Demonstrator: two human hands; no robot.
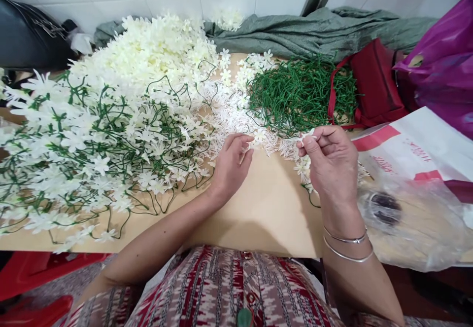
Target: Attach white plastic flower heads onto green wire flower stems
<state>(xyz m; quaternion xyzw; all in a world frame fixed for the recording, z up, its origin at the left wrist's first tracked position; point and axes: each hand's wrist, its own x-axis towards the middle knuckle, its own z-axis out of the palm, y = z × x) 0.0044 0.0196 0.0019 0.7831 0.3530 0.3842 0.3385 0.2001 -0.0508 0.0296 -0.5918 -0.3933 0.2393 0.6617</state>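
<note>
My left hand is at the front of the loose white pieces, its thumb and forefinger curved together at a white artificial flower. To the right, my right hand is raised above the table, pinching a small white artificial flower between thumb and fingers; part of it is hidden. Thin white stamen-like strands lie spread beyond both hands. Behind them is a heap of green plastic stems. A few white flowers lie beside my right wrist.
White flowers on green stems cover the table's left side, with a heap of stemless blossoms behind. On the right are a red bag, a purple plastic bag, a white printed bag and clear plastic. Green cloth lines the wall.
</note>
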